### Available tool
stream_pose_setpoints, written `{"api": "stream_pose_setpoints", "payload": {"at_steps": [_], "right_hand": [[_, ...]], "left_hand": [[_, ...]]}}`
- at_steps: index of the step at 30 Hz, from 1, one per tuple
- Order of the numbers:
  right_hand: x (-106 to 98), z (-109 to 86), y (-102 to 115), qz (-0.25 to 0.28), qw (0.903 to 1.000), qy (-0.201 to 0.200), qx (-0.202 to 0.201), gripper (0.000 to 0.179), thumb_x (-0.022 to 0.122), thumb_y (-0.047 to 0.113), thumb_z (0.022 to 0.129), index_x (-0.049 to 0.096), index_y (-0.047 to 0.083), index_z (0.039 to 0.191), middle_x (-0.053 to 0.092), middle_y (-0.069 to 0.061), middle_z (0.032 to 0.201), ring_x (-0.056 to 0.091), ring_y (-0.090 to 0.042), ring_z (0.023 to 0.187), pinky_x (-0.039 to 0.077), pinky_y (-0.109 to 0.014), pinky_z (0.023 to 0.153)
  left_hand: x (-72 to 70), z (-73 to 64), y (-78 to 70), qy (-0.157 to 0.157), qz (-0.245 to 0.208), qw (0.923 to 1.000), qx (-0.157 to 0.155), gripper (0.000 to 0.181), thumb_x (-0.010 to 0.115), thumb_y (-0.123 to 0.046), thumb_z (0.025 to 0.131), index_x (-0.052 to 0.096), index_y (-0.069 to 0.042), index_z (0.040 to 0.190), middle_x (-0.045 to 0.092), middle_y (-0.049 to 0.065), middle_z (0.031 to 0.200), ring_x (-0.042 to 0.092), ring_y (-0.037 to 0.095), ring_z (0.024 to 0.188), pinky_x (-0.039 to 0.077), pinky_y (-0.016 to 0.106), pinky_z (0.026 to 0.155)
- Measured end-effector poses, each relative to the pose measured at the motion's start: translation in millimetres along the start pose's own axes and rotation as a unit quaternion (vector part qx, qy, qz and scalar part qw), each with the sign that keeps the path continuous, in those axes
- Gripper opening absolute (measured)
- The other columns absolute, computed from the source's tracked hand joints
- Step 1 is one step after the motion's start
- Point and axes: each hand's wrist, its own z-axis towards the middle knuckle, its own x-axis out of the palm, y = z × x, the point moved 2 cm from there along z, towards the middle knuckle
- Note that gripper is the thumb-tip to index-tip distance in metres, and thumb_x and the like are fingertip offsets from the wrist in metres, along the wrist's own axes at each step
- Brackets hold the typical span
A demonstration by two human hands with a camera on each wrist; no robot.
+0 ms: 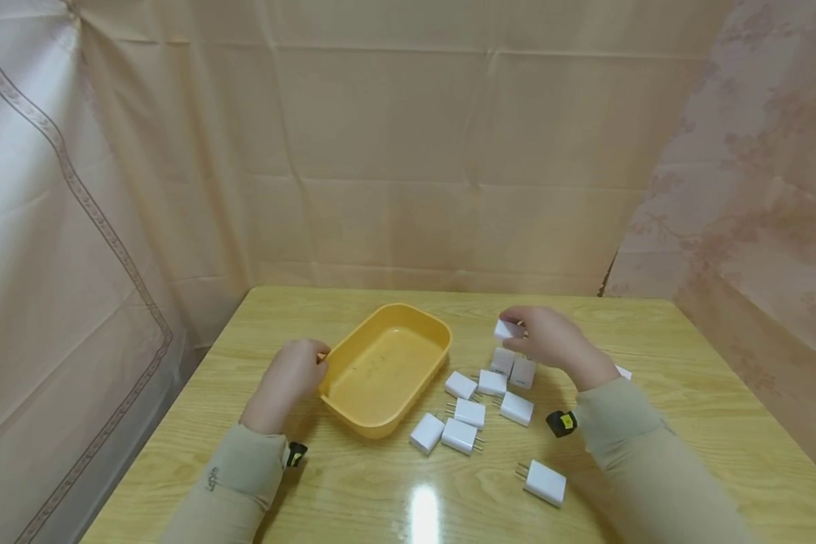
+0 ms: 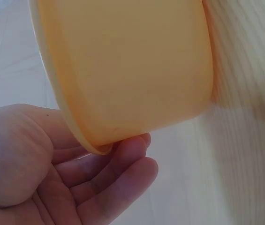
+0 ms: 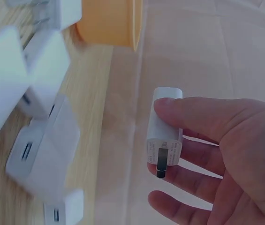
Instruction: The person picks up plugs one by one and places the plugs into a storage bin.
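Note:
My left hand [image 1: 291, 378] grips the near left rim of a yellow plastic basin [image 1: 387, 370], thumb on one side and fingers curled under the lip, as the left wrist view shows. Between thumb and fingers of my right hand [image 1: 551, 340] is a white charger plug [image 3: 165, 124], held above the table at the far end of the loose plugs. Its metal prong points out from the printed end in the right wrist view. Just below that hand stand two more white plugs [image 1: 522, 372]. Nothing lies inside the basin.
Several white plugs [image 1: 469, 414] lie scattered to the right of the basin on the wooden table [image 1: 353, 499]. One plug [image 1: 545, 483] sits apart near the front, and another [image 1: 623, 372] peeks out behind the right wrist. Cloth curtains [image 1: 408, 151] hang behind the table.

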Motion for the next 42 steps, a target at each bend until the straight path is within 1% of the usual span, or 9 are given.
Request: {"api": "stream_pose_setpoints", "payload": {"at_steps": [5,11,15,19,22,27,34,42], "right_hand": [[5,13.9,11,0.017,0.9997,-0.002,-0.016,0.045,0.075,0.019,0.092,0.065,0.001,0.132,0.07,-0.013,0.118,0.066,-0.029,0.102,0.052,-0.052,0.09],[12,27.9,30,0.038,0.9988,-0.009,-0.03,0.046,0.078,0.018,0.09,0.066,0.0,0.131,0.07,-0.014,0.119,0.065,-0.029,0.103,0.051,-0.05,0.092],[17,35.7,43,0.046,0.9982,-0.007,-0.037,0.044,0.078,0.018,0.09,0.067,0.001,0.13,0.071,-0.012,0.117,0.065,-0.027,0.101,0.052,-0.048,0.091],[24,43.5,54,0.044,0.9977,-0.005,-0.051,0.041,0.079,0.02,0.09,0.069,0.003,0.126,0.072,-0.009,0.112,0.065,-0.025,0.098,0.052,-0.047,0.09],[29,49.0,63,0.043,0.9972,-0.003,-0.061,0.04,0.078,0.02,0.09,0.069,0.003,0.126,0.072,-0.009,0.113,0.065,-0.024,0.099,0.052,-0.046,0.091],[36,58.4,81,0.036,0.9975,0.004,-0.06,0.04,0.078,0.021,0.09,0.07,0.006,0.126,0.072,-0.007,0.115,0.064,-0.023,0.1,0.051,-0.044,0.094],[48,66.4,104,0.032,0.997,0.025,-0.066,0.039,0.079,0.022,0.09,0.07,0.008,0.125,0.071,-0.005,0.113,0.062,-0.02,0.096,0.051,-0.04,0.091],[56,67.2,110,0.031,0.997,0.023,-0.067,0.036,0.08,0.021,0.089,0.072,0.01,0.122,0.072,-0.002,0.109,0.062,-0.02,0.094,0.051,-0.039,0.087]], "left_hand": [[0.2,-0.4,0.9,0.007,-0.004,1.0,-0.005,0.026,0.06,-0.005,0.097,0.073,0.002,0.118,0.072,0.016,0.11,0.066,0.023,0.089,0.056,0.042,0.075],[-0.4,-0.6,-1.3,0.01,-0.006,0.9999,-0.006,0.026,0.061,-0.006,0.098,0.072,0.002,0.12,0.073,0.016,0.107,0.066,0.022,0.086,0.057,0.041,0.073],[0.0,-0.5,-3.5,0.016,-0.012,0.9996,-0.019,0.027,0.062,-0.006,0.098,0.071,0.003,0.122,0.073,0.016,0.106,0.066,0.021,0.083,0.057,0.038,0.071],[0.2,-0.6,-4.4,0.018,-0.011,0.9996,-0.02,0.028,0.061,-0.005,0.097,0.071,0.003,0.122,0.073,0.016,0.106,0.065,0.02,0.083,0.057,0.038,0.071],[0.1,-0.7,-4.7,0.016,-0.008,0.9997,-0.018,0.027,0.061,-0.004,0.096,0.072,0.003,0.121,0.073,0.015,0.106,0.063,0.02,0.079,0.055,0.037,0.069],[-0.8,-1.5,-4.6,0.017,-0.005,0.9997,-0.017,0.028,0.061,-0.003,0.096,0.071,0.003,0.121,0.073,0.016,0.106,0.062,0.02,0.077,0.054,0.035,0.067],[-0.6,-2.7,-4.8,0.012,-0.001,0.9998,-0.013,0.028,0.061,-0.003,0.096,0.071,0.004,0.121,0.073,0.017,0.108,0.064,0.021,0.081,0.056,0.037,0.07],[0.9,-1.0,-5.9,0.015,0.003,0.9998,-0.014,0.027,0.064,-0.005,0.097,0.072,0.002,0.122,0.073,0.016,0.109,0.068,0.022,0.087,0.058,0.038,0.073]]}}
